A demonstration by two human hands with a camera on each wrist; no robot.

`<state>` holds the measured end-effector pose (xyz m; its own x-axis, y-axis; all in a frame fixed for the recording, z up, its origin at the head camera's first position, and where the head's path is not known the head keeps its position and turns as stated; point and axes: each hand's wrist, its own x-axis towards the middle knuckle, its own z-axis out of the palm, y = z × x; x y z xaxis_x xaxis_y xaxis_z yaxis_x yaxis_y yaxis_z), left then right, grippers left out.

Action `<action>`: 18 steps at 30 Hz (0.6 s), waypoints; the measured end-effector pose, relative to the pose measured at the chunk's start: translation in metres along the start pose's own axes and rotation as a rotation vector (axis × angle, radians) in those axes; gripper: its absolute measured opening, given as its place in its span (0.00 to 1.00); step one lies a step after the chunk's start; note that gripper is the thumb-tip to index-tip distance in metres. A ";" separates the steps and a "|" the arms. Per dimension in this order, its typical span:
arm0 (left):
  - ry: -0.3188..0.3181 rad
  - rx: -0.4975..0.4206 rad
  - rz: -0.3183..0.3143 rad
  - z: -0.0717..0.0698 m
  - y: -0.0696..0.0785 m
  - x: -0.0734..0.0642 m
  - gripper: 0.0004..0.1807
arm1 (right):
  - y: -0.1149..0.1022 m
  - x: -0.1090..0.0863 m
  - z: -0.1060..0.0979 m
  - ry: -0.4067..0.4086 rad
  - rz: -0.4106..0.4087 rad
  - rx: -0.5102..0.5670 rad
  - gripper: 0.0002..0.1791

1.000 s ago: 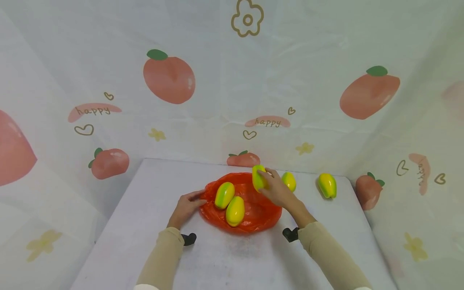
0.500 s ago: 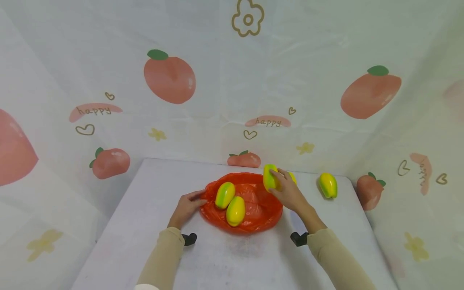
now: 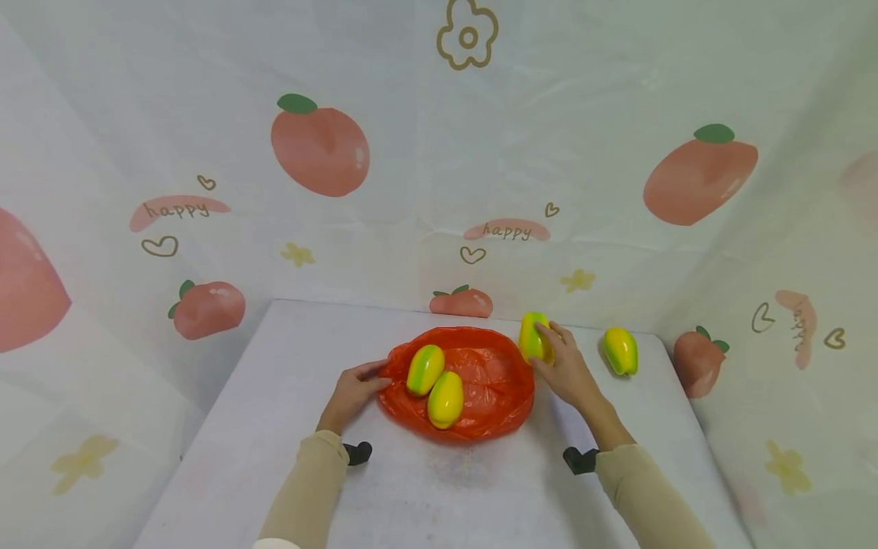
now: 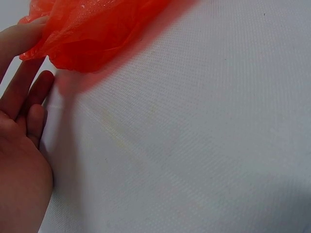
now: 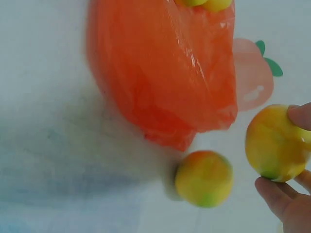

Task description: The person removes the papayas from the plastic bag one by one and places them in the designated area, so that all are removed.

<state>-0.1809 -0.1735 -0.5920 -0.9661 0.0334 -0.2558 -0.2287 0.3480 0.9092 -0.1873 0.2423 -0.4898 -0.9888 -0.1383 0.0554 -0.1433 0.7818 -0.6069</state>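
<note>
A red plastic bag [image 3: 490, 381] lies spread open on the table, with two yellow-green papayas, one [image 3: 426, 370] behind the other [image 3: 446, 400], in its left half. My left hand [image 3: 353, 394] pinches the bag's left rim; in the left wrist view the thumb lies over the red plastic [image 4: 97, 34]. Just past the right rim, my right hand [image 3: 565, 367] holds a papaya [image 3: 532, 338] between thumb and fingers, above the table. Another papaya [image 5: 204, 178] sits close to the bag in the right wrist view; the held one and the hand mostly cover it in the head view.
One more papaya [image 3: 620, 351] lies at the back right of the white table [image 3: 439, 503]. A white printed cloth [image 3: 411, 152] walls in the back and both sides. Black wrist mounts [image 3: 580, 460] stick out below the hands.
My right hand has carried the papaya rightward, from over the bag to beyond its right rim, in front of the papaya there. The left hand stays at the left rim.
</note>
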 end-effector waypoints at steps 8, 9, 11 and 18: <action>0.000 0.002 -0.011 0.000 0.000 0.000 0.25 | 0.016 -0.009 -0.010 0.044 -0.033 -0.028 0.37; 0.001 0.002 -0.013 0.000 -0.001 -0.001 0.25 | 0.018 -0.010 -0.011 0.048 -0.030 -0.030 0.37; -0.001 0.003 -0.007 0.000 -0.001 0.000 0.25 | 0.022 -0.012 -0.014 0.057 -0.023 -0.036 0.37; -0.007 0.017 0.014 -0.002 -0.001 0.000 0.25 | 0.038 -0.015 -0.019 0.111 -0.038 -0.046 0.37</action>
<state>-0.1813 -0.1752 -0.5923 -0.9684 0.0450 -0.2452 -0.2127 0.3637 0.9069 -0.1787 0.2850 -0.4987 -0.9808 -0.1022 0.1661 -0.1797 0.8048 -0.5657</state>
